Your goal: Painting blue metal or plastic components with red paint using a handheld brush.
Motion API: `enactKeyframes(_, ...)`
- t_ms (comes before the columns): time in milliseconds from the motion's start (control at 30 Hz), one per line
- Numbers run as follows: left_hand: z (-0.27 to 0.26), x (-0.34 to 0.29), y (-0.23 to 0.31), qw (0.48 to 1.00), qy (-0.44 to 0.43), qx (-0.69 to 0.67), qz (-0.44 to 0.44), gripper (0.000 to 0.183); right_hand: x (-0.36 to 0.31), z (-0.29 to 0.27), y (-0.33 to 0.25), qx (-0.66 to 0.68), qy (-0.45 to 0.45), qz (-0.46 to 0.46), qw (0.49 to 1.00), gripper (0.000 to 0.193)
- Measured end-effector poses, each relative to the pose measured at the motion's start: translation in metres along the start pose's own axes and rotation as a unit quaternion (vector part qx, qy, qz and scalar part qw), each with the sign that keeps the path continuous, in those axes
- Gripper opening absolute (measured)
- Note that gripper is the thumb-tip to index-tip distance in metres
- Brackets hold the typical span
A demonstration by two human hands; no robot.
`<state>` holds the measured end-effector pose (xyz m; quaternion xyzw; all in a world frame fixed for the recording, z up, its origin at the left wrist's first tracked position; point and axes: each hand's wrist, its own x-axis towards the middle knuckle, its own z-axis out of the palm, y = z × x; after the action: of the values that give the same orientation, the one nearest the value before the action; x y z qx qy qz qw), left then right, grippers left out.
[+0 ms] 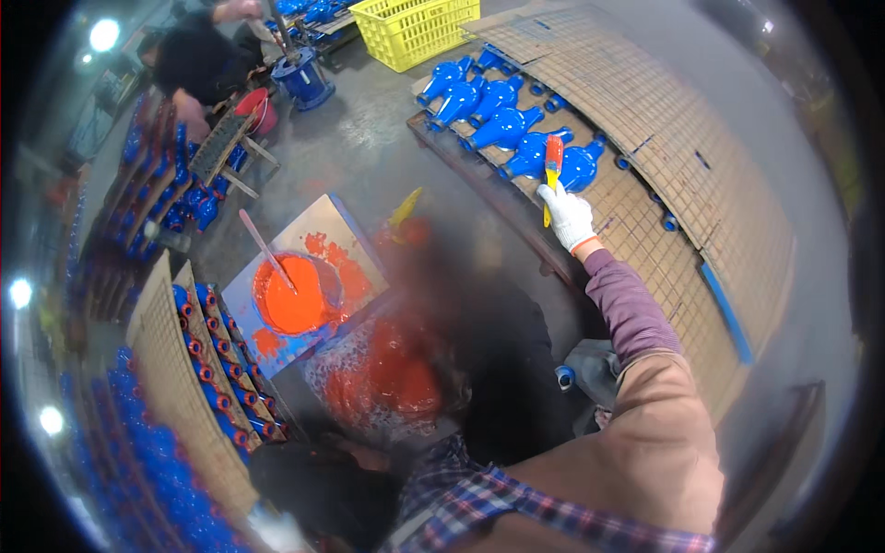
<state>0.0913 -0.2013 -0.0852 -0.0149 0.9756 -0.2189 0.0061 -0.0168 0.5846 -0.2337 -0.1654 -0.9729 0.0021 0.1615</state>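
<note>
My right hand point(569, 217), in a white glove, is closed round the yellow handle of a paintbrush point(553, 158). Its red-coated bristles point away from me, over glossy blue castings point(505, 128) with bulging bodies and narrow necks. The brush overlaps the nearest blue castings in view; whether it touches them I cannot tell. At the lower left edge a blurred white glove shows my left hand point(277, 531), its fingers too smeared to read. Left of centre stands a tub of orange-red paint point(286, 300) with a stick point(261, 238) leaning in it.
The tub sits on a paint-spattered board point(324, 221). Racks of blue parts with red rims point(221, 402) stand at left. Gridded boards point(636, 101) run along the right. A yellow crate point(406, 37), a red bucket point(261, 112) and another person point(198, 60) are farther off.
</note>
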Motion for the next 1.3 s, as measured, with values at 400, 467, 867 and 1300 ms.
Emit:
enactKeyframes(400, 0.017, -0.021, -0.016, 0.988, -0.067, -0.095, -0.097, 0.079, 0.019, -0.04, 0.038, 0.038, -0.005, 0.011, 0.999, 0.018)
enactKeyframes(467, 0.004, -0.016, 0.004, 0.972, -0.05, -0.183, -0.135, 0.06, 0.004, -0.038, 0.066, 0.269, 0.11, -0.006, 0.957, 0.016)
enactKeyframes(867, -0.142, 0.081, 0.088, 0.717, 0.18, -0.671, 0.058, 0.026, -0.039, -0.36, -0.145, 0.542, -0.026, -0.146, 0.827, 0.037)
enactKeyframes(1300, -0.112, 0.035, 0.214, 0.11, -0.306, -0.932, 0.16, 0.097, -0.041, -0.261, -0.319, 0.749, -0.186, -0.102, 0.627, 0.031)
